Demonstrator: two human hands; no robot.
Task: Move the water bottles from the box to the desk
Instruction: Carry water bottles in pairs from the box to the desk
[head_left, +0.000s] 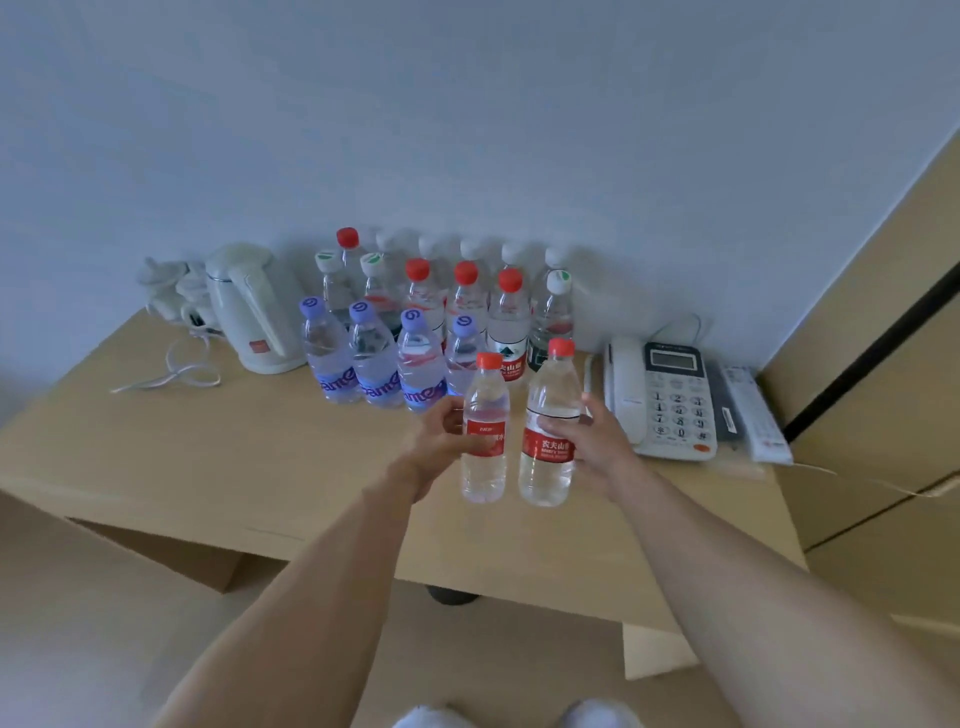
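Two full bottles, smaller (484, 441) in left hand (441, 441), larger (549, 436) in right hand (597, 441), are gripped mid-label by curled fingers; judged heavyish, slick, w/ squeezable walls.

Dim bluish daylight, soft blur, bowed edges.

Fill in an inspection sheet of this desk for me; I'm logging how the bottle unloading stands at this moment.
Surface: light wooden desk against a pale wall, front part bare.
Job's things: many water bottles standing in rows at the back; the box is not in view.
Clutter: white kettle, desk phone, remote.
Hands: left hand holds a small red-capped bottle; right hand holds a larger red-capped bottle, both upright above the desk.
Cables: white cord looped beside the kettle.
Surroundings: wooden cabinet at right.
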